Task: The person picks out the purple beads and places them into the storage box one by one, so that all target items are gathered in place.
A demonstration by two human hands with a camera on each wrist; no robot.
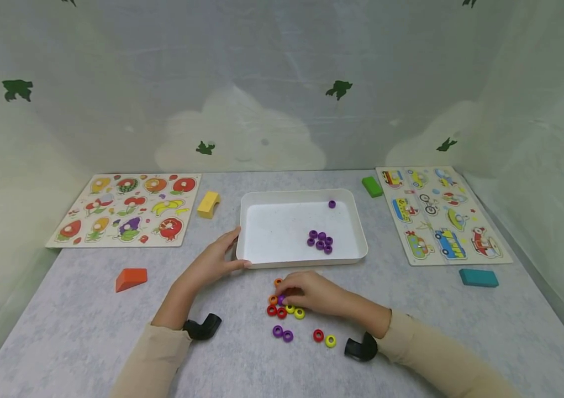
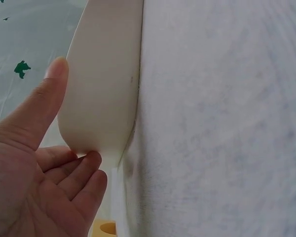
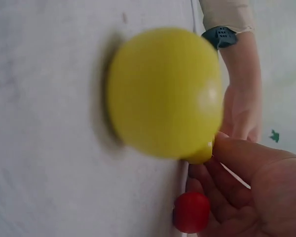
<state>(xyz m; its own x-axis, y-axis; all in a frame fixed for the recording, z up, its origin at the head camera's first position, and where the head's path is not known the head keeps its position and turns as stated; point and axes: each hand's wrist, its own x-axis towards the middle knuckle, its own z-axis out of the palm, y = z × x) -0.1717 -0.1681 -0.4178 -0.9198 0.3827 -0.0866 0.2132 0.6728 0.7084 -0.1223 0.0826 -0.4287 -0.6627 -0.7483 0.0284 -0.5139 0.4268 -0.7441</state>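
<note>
A white tray (image 1: 282, 262) stands mid-table with several purple beads (image 1: 321, 236) in its right part. My left hand (image 1: 213, 260) rests against the tray's near left corner, thumb along the front rim and fingers along the left side. In the left wrist view, relaxed fingertips (image 2: 92, 157) touch the outer wall. In front of the tray, my right hand (image 1: 314, 293) pinches a purple bead (image 1: 282, 299) between thumb and fingertips. Orange, red and yellow beads (image 1: 299, 314) lie close around it. A big yellow bead (image 3: 163, 94) blocks much of the right wrist view.
Nearer me lie two purple beads (image 1: 283, 334), a red bead (image 1: 318, 335) and a yellow one. A fruit puzzle board (image 1: 127, 210) and a vehicle puzzle board (image 1: 441, 215) lie left and right. Yellow (image 1: 209, 205), orange (image 1: 131, 279), green (image 1: 372, 187) and teal (image 1: 479, 277) blocks sit around.
</note>
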